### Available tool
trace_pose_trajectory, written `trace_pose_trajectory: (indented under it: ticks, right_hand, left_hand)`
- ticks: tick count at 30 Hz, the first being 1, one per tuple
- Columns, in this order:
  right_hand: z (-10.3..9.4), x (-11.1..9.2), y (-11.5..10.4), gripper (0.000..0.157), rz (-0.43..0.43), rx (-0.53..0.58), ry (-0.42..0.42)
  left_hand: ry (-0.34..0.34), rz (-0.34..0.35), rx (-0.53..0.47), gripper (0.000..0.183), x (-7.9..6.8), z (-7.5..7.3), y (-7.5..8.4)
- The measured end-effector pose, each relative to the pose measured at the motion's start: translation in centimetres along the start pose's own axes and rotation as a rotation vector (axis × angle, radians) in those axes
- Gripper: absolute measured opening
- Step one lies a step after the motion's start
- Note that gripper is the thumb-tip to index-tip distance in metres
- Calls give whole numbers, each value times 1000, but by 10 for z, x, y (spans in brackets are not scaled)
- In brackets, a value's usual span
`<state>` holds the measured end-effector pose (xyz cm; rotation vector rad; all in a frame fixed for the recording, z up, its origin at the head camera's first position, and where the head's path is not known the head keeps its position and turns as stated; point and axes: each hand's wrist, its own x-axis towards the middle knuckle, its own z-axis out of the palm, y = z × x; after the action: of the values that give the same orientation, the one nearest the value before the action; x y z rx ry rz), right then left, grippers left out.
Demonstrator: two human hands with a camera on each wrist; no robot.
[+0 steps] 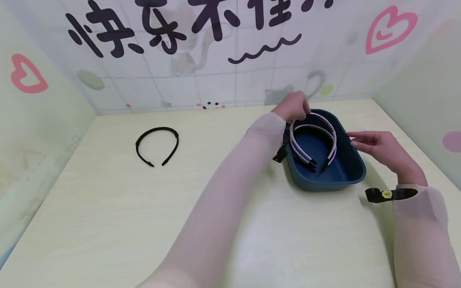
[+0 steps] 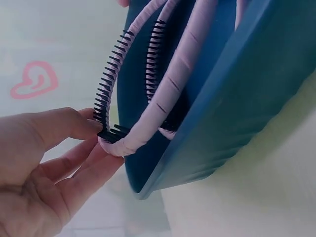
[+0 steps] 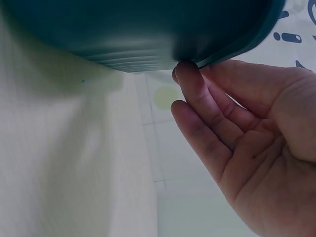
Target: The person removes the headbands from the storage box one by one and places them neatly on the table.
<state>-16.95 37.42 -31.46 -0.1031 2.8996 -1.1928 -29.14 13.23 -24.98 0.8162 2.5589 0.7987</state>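
A dark blue plastic bin (image 1: 325, 186) stands on the right of the table with pale pink headbands inside, their inner sides lined with black teeth. My left hand (image 1: 293, 106) reaches over the bin's far side and pinches the top of one pink headband (image 2: 163, 98) between thumb and fingers. Below it another pink headband (image 2: 153, 54) lies lower in the bin. At the bin's right rim my right hand (image 1: 381, 148) holds the edge with its fingertips; in the right wrist view some fingers (image 3: 202, 133) stand apart from the wall.
A black headband (image 1: 157, 129) lies alone on the pale wooden table (image 1: 119, 224), left of the middle. Printed walls (image 1: 216, 88) with hearts and dark lettering close off the back and both sides. Dark straps with small devices (image 1: 390, 195) sit at the wrists.
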Motion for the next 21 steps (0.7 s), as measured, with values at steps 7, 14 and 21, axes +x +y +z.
trace_pose_trajectory:
  ticks: [7, 14, 21]
  right_hand:
    - [0, 0, 0, 48, 4, 2, -2]
    - [0, -1, 0, 49, 8, -11, -2]
    - [1, -1, 1, 50, -2, -2, 2]
  left_hand:
    - [11, 40, -2, 38, 1, -7, -3]
    - [58, 59, 3, 40, -4, -18, 1]
    - [71, 82, 36, 42, -15, -30, 7]
